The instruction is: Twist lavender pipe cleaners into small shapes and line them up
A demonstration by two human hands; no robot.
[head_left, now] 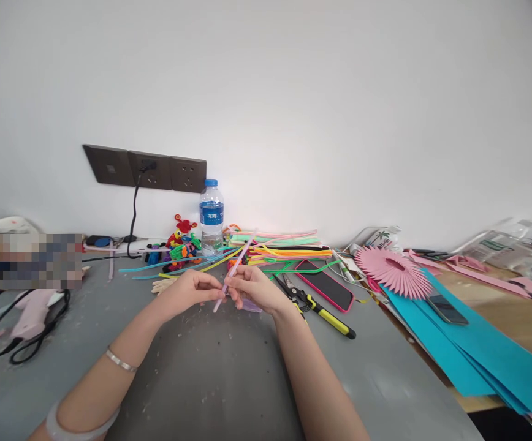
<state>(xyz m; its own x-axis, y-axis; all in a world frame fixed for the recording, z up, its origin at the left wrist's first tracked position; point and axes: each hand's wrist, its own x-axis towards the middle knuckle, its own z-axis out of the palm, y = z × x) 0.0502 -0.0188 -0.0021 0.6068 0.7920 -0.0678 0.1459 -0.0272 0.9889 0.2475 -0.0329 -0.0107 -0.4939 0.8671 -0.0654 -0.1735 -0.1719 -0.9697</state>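
Observation:
A pale pink pipe cleaner slants up to the right between my two hands, above the grey table. My left hand pinches it near its lower end. Just beside, my right hand grips it a little higher, the fingertips of both hands nearly touching. A small purple piece shows under my right hand, partly hidden by the fingers. Behind the hands lies a bundle of coloured pipe cleaners, some of them spreading to the left.
A water bottle and colourful pipe-cleaner figures stand by the wall. Yellow-handled pliers and a pink-cased phone lie right of my hands. A glue gun with its cord is at left; blue sheets and a pink paper fan are at right.

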